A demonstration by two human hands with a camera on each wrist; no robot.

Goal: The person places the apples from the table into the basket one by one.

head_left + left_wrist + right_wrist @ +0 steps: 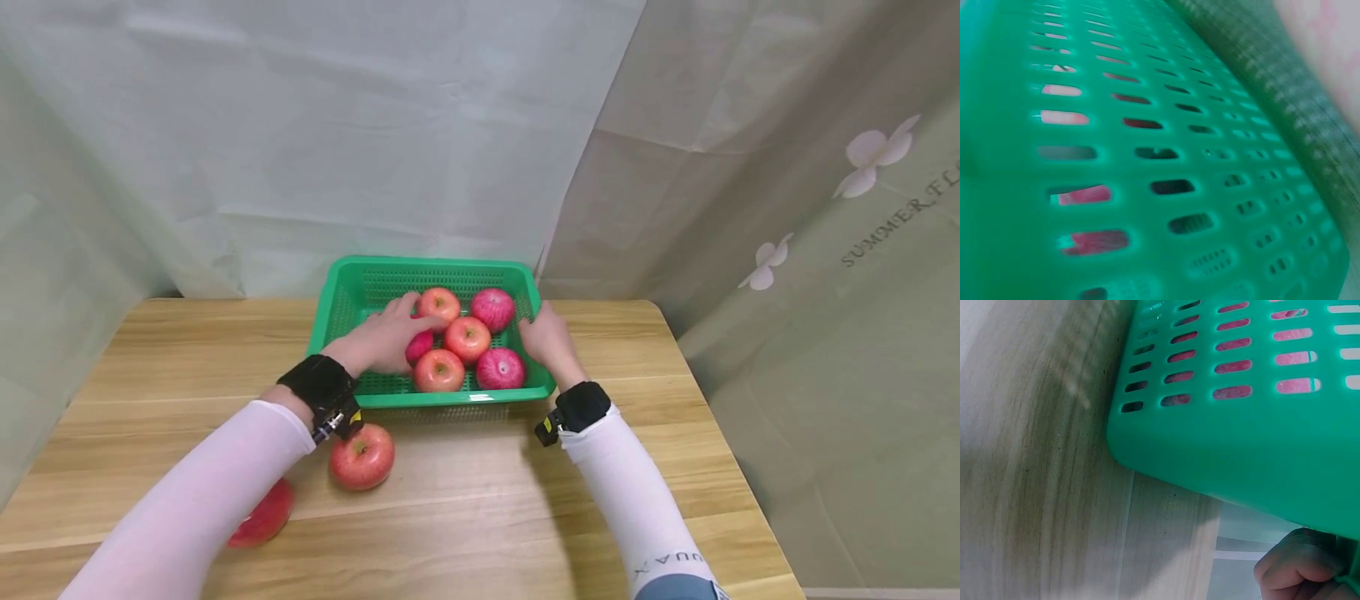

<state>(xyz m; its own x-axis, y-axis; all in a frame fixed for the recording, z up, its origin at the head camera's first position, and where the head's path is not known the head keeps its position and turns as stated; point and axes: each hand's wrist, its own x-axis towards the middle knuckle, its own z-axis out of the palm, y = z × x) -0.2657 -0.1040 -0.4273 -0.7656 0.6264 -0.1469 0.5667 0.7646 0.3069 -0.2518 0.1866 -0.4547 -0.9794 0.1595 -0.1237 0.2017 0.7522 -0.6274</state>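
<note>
My left hand point(386, 337) reaches over the front rim into the green plastic basket point(450, 400). It grips a deep pink apple point(419, 347), mostly covered by the palm and fingers. Beside that apple lie lighter red apples point(467, 339) and two deep pink, streaked ones point(500, 368). At the basket's right end, my right hand point(546, 335) holds the rim, and its curled fingers point(1300, 565) show in the right wrist view. Only the slotted basket wall point(1147, 169) fills most of the left wrist view, with bits of fruit behind the slots.
In front of the basket, a red apple point(362, 457) sits on the wooden table point(465, 517). Another red apple point(264, 515) is partly hidden by the left sleeve. Pale cloth curtains point(375, 150) hang behind the table and at its sides.
</note>
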